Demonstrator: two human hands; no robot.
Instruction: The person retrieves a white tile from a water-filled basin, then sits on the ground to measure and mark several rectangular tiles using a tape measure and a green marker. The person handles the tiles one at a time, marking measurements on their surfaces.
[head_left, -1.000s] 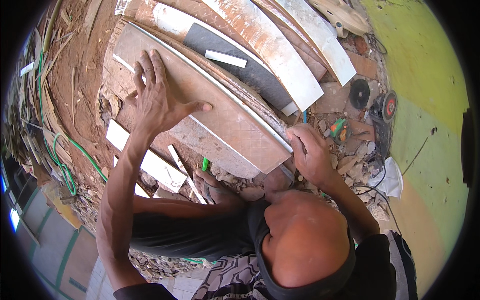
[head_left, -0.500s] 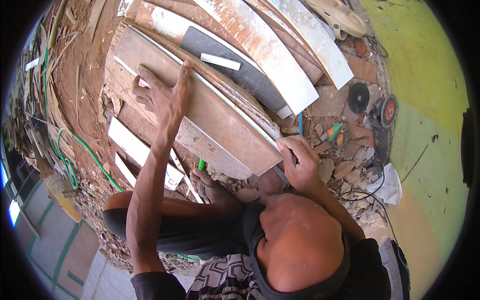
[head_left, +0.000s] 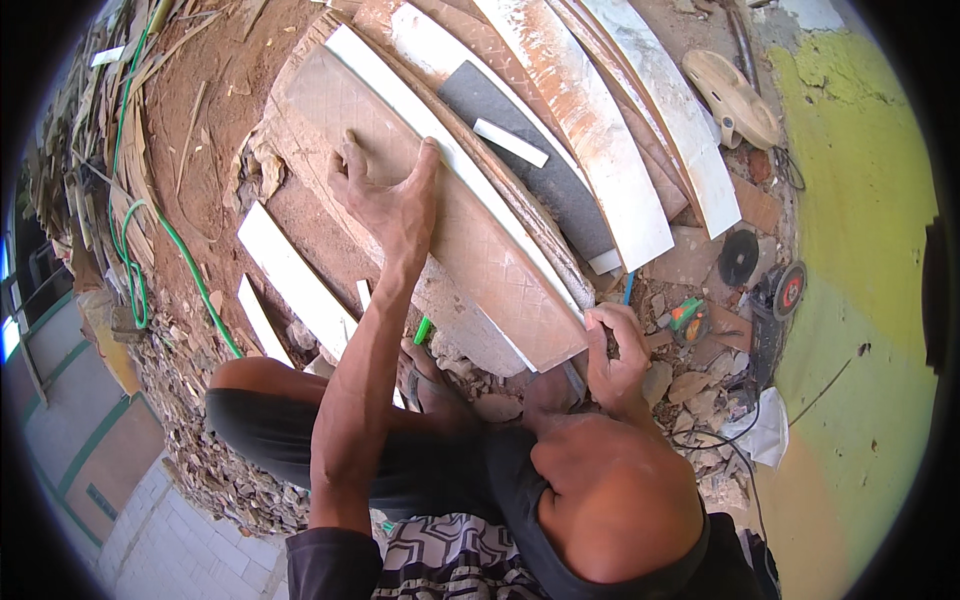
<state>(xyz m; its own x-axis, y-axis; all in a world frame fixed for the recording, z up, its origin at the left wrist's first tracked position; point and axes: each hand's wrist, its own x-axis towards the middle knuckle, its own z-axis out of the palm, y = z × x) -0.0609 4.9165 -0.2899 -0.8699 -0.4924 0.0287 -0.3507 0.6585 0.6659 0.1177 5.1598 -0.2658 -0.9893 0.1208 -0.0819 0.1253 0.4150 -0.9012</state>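
A long brown tile strip (head_left: pixel 470 255), its gridded underside up, lies slantwise in front of me on a rough, dusty slab (head_left: pixel 460 320). A white tile strip (head_left: pixel 450 165) shows along its far edge. My left hand (head_left: pixel 385 205) rests on the brown tile with fingers spread and the thumb reaching that far edge. At the near right end, my right hand (head_left: pixel 620 355) is closed in a pinch, thumb and finger together at the corner where both strips end. Whatever sits between those fingertips is hidden.
Long white tile strips (head_left: pixel 600 130) and a dark grey tile (head_left: pixel 530 170) lie beyond. An angle grinder (head_left: pixel 775 300), a black disc (head_left: pixel 738 258) and an orange-green tool (head_left: pixel 688 320) sit at right among rubble. A green hose (head_left: pixel 190 275) runs at left, near white offcuts (head_left: pixel 295 275).
The view has shifted, so the scene sits farther right and lower. More of the white strip shows past the brown tile's far edge. Both hands keep their places on the strips.
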